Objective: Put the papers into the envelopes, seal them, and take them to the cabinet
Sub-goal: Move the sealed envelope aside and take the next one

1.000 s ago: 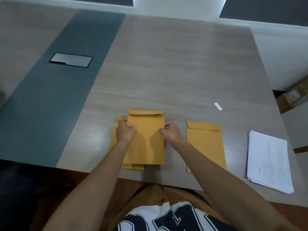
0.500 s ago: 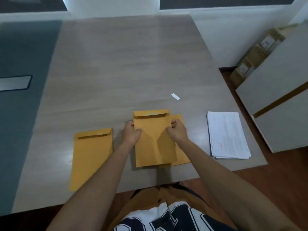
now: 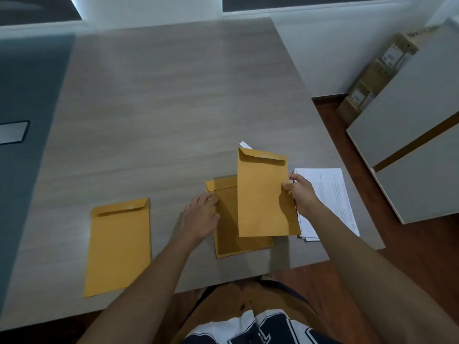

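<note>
My right hand (image 3: 301,193) pinches the right edge of a brown envelope (image 3: 264,194) and holds it lifted above the table, flap side up. Under it lies a second brown envelope (image 3: 227,224); my left hand (image 3: 201,216) rests on its left edge with fingers relaxed. A third brown envelope (image 3: 119,244) lies flat further left, apart from both hands. A stack of white printed papers (image 3: 330,192) sits on the table just right of my right hand, partly hidden by it and by the lifted envelope.
The wooden table (image 3: 161,108) ends close to the papers on the right. A small white strip (image 3: 245,145) peeks from behind the lifted envelope. A grey cabinet (image 3: 409,125) stands on the right, with cardboard boxes (image 3: 372,78) behind it. A metal plate (image 3: 12,132) sits far left.
My left hand let go of the top envelope and now rests on the one beneath. My right hand has lifted the top envelope up and to the right, toward the papers.
</note>
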